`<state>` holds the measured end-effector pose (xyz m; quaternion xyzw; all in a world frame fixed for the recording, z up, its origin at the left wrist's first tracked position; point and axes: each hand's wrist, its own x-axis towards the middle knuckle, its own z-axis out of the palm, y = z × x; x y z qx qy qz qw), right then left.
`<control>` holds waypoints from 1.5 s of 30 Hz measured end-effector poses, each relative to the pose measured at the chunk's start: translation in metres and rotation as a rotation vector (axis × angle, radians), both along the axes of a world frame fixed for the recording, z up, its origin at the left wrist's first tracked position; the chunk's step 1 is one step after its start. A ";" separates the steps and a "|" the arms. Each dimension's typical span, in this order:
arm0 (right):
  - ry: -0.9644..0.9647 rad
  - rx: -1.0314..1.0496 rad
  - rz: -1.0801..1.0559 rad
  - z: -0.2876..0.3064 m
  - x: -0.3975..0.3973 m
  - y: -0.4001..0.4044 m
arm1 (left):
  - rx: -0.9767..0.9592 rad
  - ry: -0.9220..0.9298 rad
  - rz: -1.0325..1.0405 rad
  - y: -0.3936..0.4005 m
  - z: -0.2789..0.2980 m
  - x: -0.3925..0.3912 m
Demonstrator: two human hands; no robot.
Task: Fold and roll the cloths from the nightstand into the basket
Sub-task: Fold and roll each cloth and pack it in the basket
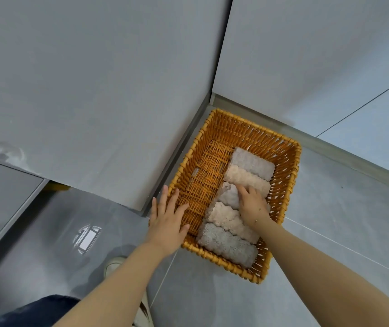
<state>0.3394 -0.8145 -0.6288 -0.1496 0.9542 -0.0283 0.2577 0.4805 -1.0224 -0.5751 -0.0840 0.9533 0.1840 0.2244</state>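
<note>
Right hand presses spread fingers on the soft, light middle roll; left hand, open, steadies the basket.

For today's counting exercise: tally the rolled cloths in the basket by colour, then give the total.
Grey rolls: 3
Beige rolls: 2
Total: 5

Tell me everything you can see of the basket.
The basket is rectangular, woven of orange-brown wicker with open-slatted walls and a braided rim. It sits on the grey floor in a corner. Five rolled cloths line its right side; the left is bare. The left hand rests on its rim, the right hand on the middle cloth.
</note>
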 end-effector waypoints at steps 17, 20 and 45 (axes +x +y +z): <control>0.064 -0.020 -0.158 0.006 0.078 -0.028 | 0.054 0.004 0.044 0.001 0.000 -0.001; 0.062 0.020 -0.134 -0.006 0.071 -0.023 | 0.054 0.007 0.040 0.001 -0.001 -0.001; -0.049 -0.553 -0.228 0.127 0.076 -0.037 | 0.372 0.032 0.144 0.005 0.128 -0.007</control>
